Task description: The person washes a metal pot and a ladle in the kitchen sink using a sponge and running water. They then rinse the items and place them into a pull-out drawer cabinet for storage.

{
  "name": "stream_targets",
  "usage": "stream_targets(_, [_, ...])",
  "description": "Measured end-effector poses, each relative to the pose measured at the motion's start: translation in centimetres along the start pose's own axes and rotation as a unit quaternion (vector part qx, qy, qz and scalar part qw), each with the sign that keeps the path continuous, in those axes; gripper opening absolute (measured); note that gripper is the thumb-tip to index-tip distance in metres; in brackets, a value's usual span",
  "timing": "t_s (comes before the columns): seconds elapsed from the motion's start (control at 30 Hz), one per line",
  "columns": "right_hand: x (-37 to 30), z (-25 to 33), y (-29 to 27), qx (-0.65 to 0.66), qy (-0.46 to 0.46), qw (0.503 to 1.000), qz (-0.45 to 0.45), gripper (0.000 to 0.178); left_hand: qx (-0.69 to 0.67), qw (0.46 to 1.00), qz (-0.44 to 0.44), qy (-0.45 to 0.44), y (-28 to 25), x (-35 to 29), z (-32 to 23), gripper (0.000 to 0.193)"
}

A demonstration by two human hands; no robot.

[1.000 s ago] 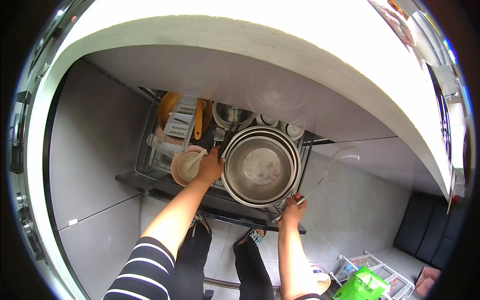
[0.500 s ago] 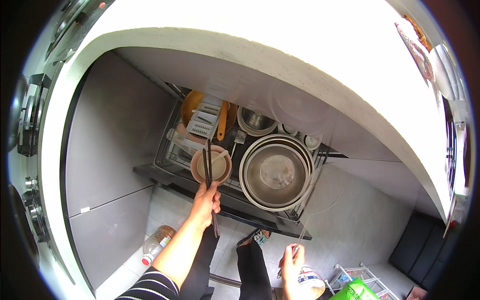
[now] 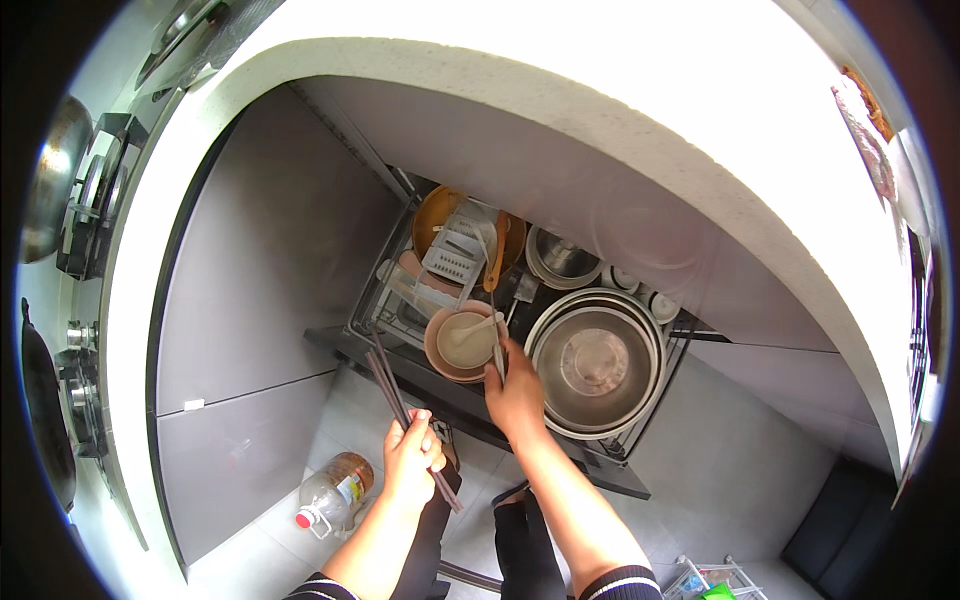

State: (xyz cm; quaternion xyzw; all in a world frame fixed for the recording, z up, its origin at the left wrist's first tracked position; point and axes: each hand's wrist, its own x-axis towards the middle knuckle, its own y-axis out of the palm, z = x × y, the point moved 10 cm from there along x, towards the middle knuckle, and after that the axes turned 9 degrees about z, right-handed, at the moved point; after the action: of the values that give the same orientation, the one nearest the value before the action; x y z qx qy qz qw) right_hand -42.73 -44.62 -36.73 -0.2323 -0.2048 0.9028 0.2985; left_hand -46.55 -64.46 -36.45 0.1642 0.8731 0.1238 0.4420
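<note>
My left hand is closed around dark chopsticks, held slanting in front of the open pull-out drawer. My right hand reaches over the drawer's front edge. It grips a thin metal utensil, whose far end is too fine to make out. Left of that hand sits a pink bowl with a cream bowl nested inside, holding a white spoon. Just right of it, nested steel basins fill the drawer's right part.
Farther back lie a white grater, a brown pan, an orange-brown handle and a steel pot. The pale countertop curves overhead. A large plastic bottle stands on the floor, and a white rack is at lower right.
My right hand has moved from the lower right up and left over the drawer, carrying the metal utensil. My left hand has drawn back from the bowls with the chopsticks. The view has shifted.
</note>
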Motion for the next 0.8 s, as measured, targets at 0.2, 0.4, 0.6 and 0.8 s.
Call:
stream_targets(0.2, [5.2, -1.6, 4.1, -0.1, 0.037, 0.994, -0.017, 0.043, 0.02, 0.999, -0.024, -0.018, -3.4, -0.3, 0.3, 0.012])
stream_targets(0.4, [8.9, -3.7, 7.8, -0.115, 0.015, 0.99, -0.076, 0.044, 0.015, 0.999, -0.009, -0.037, -4.5, 0.0, 1.0, 0.016])
stream_targets(0.6, [8.3, -4.2, 8.0, -0.145, 0.02, 0.982, -0.12, 0.042, 0.004, 0.997, 0.078, -0.025, -1.8, 1.4, 0.2, 0.022])
stream_targets(0.8, [2.9, -4.0, 6.0, 0.195, 0.019, 0.98, 0.031, 0.036, -0.031, 0.985, 0.168, -0.036, 3.3, 5.9, 0.7, 0.017])
